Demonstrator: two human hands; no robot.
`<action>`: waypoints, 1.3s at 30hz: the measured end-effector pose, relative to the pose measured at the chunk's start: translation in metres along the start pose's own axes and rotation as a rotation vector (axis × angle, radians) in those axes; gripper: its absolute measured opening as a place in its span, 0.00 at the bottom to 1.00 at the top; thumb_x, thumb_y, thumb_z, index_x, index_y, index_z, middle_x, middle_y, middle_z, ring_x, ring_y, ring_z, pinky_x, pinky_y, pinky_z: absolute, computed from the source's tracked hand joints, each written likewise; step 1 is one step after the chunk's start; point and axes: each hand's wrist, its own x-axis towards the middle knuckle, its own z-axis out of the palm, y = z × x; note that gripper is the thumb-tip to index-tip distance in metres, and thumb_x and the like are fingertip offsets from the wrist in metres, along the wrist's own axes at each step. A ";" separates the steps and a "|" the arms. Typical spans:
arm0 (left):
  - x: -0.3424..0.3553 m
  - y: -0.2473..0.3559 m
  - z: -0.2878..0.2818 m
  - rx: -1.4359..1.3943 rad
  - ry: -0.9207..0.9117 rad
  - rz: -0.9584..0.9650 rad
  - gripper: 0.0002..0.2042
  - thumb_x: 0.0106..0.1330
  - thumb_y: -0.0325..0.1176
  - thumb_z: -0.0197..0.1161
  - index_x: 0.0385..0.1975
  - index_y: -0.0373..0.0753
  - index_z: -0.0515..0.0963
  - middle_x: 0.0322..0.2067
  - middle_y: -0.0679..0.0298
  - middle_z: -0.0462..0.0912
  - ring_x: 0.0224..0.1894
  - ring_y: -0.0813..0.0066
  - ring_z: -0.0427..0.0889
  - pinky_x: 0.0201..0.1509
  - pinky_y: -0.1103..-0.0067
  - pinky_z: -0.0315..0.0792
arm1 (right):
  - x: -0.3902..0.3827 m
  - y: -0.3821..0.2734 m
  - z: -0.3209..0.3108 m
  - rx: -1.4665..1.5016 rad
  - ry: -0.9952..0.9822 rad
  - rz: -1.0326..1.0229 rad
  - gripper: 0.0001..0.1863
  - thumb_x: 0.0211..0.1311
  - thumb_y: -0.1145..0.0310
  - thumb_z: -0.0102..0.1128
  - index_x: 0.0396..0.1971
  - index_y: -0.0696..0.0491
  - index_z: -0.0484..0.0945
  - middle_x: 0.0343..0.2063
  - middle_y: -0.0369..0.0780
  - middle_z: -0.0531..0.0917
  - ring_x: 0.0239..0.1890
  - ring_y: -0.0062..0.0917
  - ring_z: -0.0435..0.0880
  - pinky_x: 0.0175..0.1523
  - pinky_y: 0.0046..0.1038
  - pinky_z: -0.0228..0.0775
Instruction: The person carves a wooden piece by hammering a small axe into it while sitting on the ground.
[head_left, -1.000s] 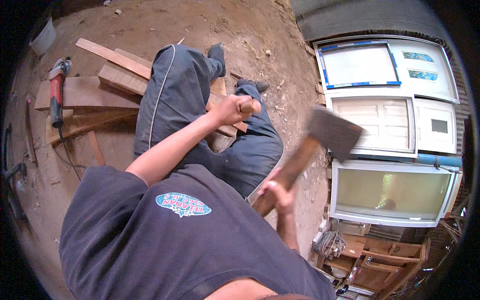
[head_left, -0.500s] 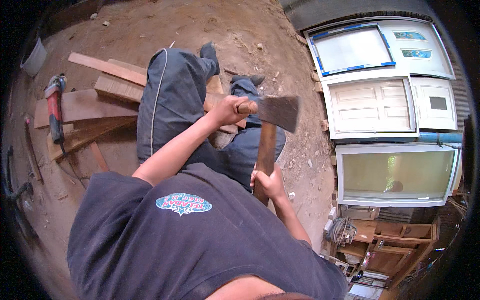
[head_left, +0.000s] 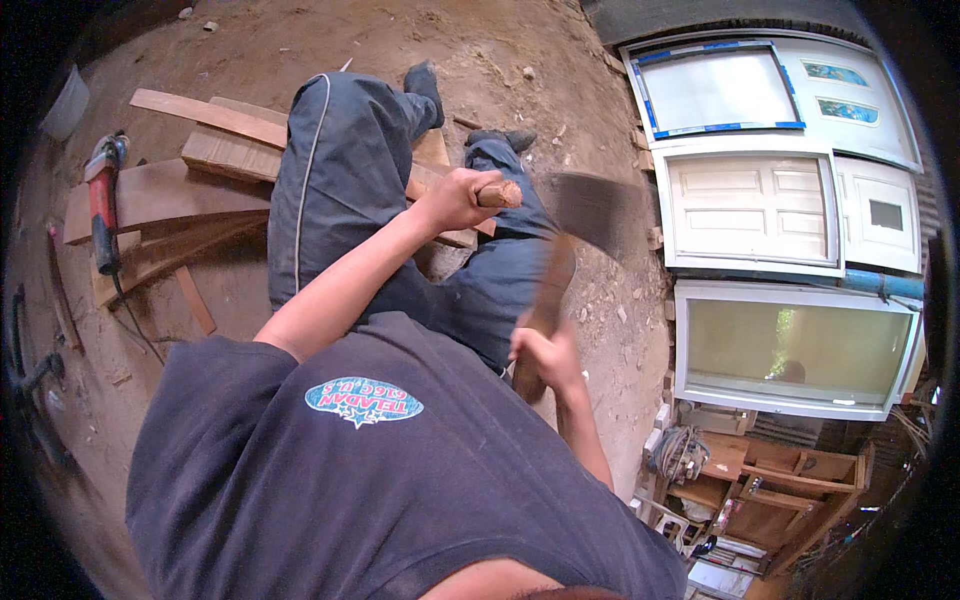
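Note:
My left hand is closed around a short wooden stick, whose pale, rough-cut end points right. The rest of the stick is hidden by my fingers. Lower down, my right hand grips the wooden handle of a hatchet. Its broad dark blade, smeared by motion, is raised to the right of the stick's end and apart from it. My legs are bent, and beneath the left hand a wooden block lies partly hidden between them.
Left of my legs, planks are piled on the dirt floor, with a red angle grinder across them and its cord trailing. A white bucket stands farther left. White door panels and a framed glass pane line the right side, near wooden furniture.
The hatchet has swung away from the stick's end, its blade moving right. My right hand has shifted slightly with it. The left hand keeps its hold on the stick.

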 end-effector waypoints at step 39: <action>0.007 0.004 -0.013 -0.048 0.095 -0.274 0.13 0.61 0.27 0.69 0.19 0.34 0.72 0.19 0.70 0.72 0.22 0.83 0.70 0.27 0.82 0.66 | -0.004 0.124 -0.005 0.837 0.235 0.327 0.10 0.59 0.66 0.52 0.35 0.58 0.72 0.19 0.43 0.77 0.17 0.30 0.77 0.25 0.32 0.75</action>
